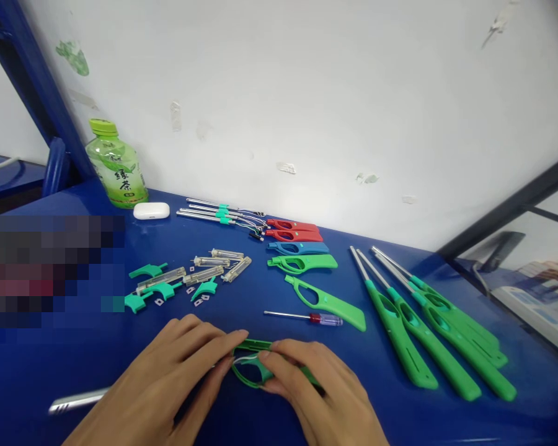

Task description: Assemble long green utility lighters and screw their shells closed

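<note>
A green lighter handle shell [246, 378] lies at the front of the table between my hands, with a teal trigger [260, 370] and a thin white wire in its loop. My left hand [172, 371] pinches the shell's front end, thumb and forefinger nearly together. Closed over the rear part, my right hand [318, 384] has its thumb and fingers at the trigger and shell. From beneath my left hand a silver metal tube [77, 401] sticks out to the left. A screwdriver [325, 319] rests just beyond my right hand. My fingers hide much of the shell.
Teal triggers [162, 290] and clear fuel tanks [209, 272] lie left of centre. Behind them are metal tubes with wires [209, 215]. Red [292, 235], blue [297, 248] and green shells [328, 303] form a column. Several green lighters [428, 341] lie right; a tea bottle [118, 164] stands back left.
</note>
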Tool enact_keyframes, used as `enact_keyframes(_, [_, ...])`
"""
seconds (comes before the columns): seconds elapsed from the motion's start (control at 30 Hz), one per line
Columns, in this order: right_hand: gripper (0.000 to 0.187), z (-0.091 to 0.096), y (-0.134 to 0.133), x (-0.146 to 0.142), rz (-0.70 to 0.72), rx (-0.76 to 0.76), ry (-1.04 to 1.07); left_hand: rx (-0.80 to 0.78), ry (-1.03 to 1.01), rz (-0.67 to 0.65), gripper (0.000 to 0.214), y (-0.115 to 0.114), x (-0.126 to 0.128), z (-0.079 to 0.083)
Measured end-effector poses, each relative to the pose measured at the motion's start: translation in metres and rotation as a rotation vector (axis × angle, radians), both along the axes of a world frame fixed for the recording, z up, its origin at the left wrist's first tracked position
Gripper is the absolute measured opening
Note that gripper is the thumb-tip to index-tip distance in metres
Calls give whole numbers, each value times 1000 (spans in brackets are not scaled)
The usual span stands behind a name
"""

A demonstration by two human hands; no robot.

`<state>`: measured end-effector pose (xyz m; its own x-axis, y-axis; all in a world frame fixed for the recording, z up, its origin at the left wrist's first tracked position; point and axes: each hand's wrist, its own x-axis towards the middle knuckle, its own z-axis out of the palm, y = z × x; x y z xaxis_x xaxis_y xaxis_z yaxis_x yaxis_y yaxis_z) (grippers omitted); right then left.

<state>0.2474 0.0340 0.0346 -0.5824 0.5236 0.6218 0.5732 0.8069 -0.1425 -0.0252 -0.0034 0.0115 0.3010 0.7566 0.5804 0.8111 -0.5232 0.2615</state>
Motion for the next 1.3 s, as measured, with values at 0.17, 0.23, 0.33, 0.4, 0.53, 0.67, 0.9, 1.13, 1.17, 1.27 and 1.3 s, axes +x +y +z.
enact_keyframes(0.17, [26,4,-2,-3,8,66,29,131,52,36,46,-5,-2,-3])
enact_keyframes(0.23, [26,6,-4,-5,-9,79,32,143,39,22,40,-3,0,1])
enact_keyframes(0.33, [25,7,-7,-6,-46,69,34,122,40,-8,33,2,3,8])
enact_keyframes(0.4, [24,7,-8,-5,-47,73,22,120,43,-10,31,4,4,11])
enact_keyframes(0.53, [22,5,-8,-4,-52,96,-8,137,34,-18,27,5,6,12])
enact_keyframes(0.67, [22,4,-9,-4,-69,98,-17,95,32,-3,27,2,4,10])
enact_keyframes(0.9, [25,3,-8,-4,-54,40,-3,8,36,19,37,-2,0,4])
enact_keyframes(1.13, [31,-1,-7,-6,-7,-134,105,-5,3,-105,38,12,0,20])
enact_keyframes(1.17, [31,-2,-6,-6,-10,-153,116,7,19,-103,37,12,0,21])
enact_keyframes(1.27, [26,-3,-4,-4,-22,-169,118,31,68,-94,34,12,1,22])
enact_keyframes(1.3, [24,-2,-3,-4,-22,-165,105,30,64,-90,33,11,2,21])
